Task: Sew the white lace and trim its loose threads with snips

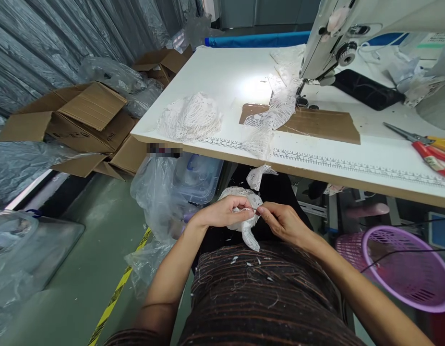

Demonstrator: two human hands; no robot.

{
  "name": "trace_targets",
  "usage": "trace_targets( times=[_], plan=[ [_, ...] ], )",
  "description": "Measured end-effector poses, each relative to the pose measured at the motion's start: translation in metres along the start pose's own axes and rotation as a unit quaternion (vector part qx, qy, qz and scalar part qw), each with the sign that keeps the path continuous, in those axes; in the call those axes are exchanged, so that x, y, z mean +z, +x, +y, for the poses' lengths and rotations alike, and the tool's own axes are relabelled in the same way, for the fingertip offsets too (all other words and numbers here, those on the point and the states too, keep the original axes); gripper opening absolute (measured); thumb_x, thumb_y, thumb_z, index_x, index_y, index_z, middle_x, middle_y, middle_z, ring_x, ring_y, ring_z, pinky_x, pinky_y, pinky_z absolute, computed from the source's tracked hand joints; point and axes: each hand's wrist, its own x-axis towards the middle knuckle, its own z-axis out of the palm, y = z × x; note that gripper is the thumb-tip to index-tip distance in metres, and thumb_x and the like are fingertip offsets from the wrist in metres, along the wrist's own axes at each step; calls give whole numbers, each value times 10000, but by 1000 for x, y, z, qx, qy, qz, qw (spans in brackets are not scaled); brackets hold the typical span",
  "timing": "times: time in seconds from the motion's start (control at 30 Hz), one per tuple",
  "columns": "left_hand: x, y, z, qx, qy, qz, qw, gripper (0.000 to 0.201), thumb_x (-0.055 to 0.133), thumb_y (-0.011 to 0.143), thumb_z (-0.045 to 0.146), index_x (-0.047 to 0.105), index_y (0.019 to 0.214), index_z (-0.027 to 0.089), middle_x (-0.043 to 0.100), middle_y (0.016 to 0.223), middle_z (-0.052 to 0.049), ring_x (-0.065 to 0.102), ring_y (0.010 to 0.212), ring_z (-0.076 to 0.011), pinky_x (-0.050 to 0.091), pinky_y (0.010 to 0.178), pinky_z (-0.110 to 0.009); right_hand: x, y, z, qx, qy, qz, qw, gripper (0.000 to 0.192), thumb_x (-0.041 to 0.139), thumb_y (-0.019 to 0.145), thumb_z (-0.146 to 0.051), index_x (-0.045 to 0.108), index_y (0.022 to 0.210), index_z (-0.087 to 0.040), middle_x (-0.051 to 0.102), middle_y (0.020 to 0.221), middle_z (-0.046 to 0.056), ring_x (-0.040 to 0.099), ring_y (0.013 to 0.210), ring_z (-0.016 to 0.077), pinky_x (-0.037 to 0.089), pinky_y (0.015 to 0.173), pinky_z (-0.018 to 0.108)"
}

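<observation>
The tabletop (pixel 229 72) is the landmark: a broad white slab whose near edge, printed with a ruler scale, runs from left of centre down toward the right. On its far right stands the sewing machine (pixel 352 33), with a brown card (pixel 316 122) lying flat under the needle and a lace strip (pixel 276 113) trailing from the needle across the card and over the near edge. Left of the card, a lace pile (pixel 189 117) sits just inside the near edge. At the right end of the tabletop lie scissors (pixel 424 146), close to that edge.

Left of the tabletop, open cartons (pixel 81 120) crowd the floor, and a clear bag (pixel 157 192) hangs under the left corner. Below the right end a pink basket (pixel 405 269) stands on the floor. Between bag and basket, below the edge, there is open room over the person's lap.

In that gap, well below the near edge, both hands meet. The left hand (pixel 222 214) has its grip curled around a small lace piece (pixel 246 221), fingers pressed onto it. The right hand (pixel 285 223) touches the same piece, thumb and forefinger pinched together on its right edge; whether a tool is between them I cannot tell.
</observation>
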Motion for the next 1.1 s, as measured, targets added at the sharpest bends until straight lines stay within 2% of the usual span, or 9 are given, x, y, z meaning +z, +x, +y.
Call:
trace_targets(
  times=[0.2, 0.43, 0.57, 0.63, 0.73, 0.83, 0.9, 0.97, 1.1],
  plan=[
    [-1, 1, 2, -2, 3, -24, 1000, 259, 591, 834, 394, 596, 773, 142, 446, 649, 37, 357, 588, -84, 300, 499, -193, -3, 4, 1, -31, -24, 1, 999, 420, 359, 980, -451, 514, 680, -202, 472, 585, -26, 400, 522, 120, 271, 543, 265],
    [-2, 1, -1, -3, 14, -34, 999, 289, 582, 845, 417, 582, 781, 135, 437, 660, 43, 351, 594, -75, 301, 515, -187, 1, 1, 5, 25, 9, -18, 999, 413, 391, 966, -461, 509, 676, -192, 424, 552, -41, 342, 505, 107, 260, 519, 257],
    [-1, 2, -3, 14, 2, -24, 1000, 283, 579, 856, 413, 603, 815, 135, 504, 699, 24, 421, 628, -86, 353, 569, -202, 5, -1, 3, 47, 109, 5, 993, 383, 386, 958, -503, 550, 802, -195, 476, 651, -23, 394, 585, 123, 331, 556, 246],
    [-1, 2, -5, 21, -7, -21, 1000, 278, 583, 858, 414, 616, 844, 138, 557, 745, 4, 485, 672, -103, 391, 616, -217, 9, -1, 0, 48, 182, 0, 982, 354, 468, 916, -534, 566, 878, -195, 509, 717, -12, 429, 641, 132, 372, 584, 242],
    [-4, 0, -12, 34, -1, 2, 999, 272, 664, 810, 378, 623, 956, 152, 621, 876, -29, 568, 796, -140, 446, 723, -251, 12, -2, -3, 76, 255, -12, 964, 366, 619, 818, -544, 578, 798, -181, 508, 702, -14, 432, 644, 128, 378, 578, 235],
    [-10, -3, -25, 45, 64, 66, 995, 480, 763, 712, 276, 578, 1143, 175, 632, 1036, -61, 590, 931, -180, 460, 835, -303, 6, -8, -1, 131, 306, -17, 943, 381, 644, 802, -538, 600, 754, -163, 497, 666, -18, 413, 601, 113, 364, 553, 233],
    [-12, -7, -31, 34, 138, 106, 984, 520, 755, 707, 218, 566, 1191, 186, 638, 1080, -70, 589, 984, -202, 448, 892, -339, -5, -14, 4, 151, 333, 1, 931, 366, 666, 793, -524, 620, 767, -162, 500, 660, -18, 410, 585, 111, 361, 545, 233],
    [-13, -11, -31, 16, 194, 122, 973, 429, 702, 753, 191, 592, 1168, 197, 661, 1054, -63, 597, 993, -211, 439, 921, -365, -15, -19, 10, 148, 349, 46, 924, 333, 688, 786, -500, 631, 768, -172, 509, 664, -16, 420, 585, 116, 364, 547, 236],
    [-7, -22, -13, 43, 121, 51, 990, 336, 626, 833, 198, 603, 1168, 207, 694, 1021, -55, 634, 927, -182, 477, 862, -326, -21, -12, 14, 117, 333, 138, 926, 279, 677, 815, -465, 644, 774, -191, 547, 711, -6, 450, 625, 129, 383, 576, 240]
  ],
)
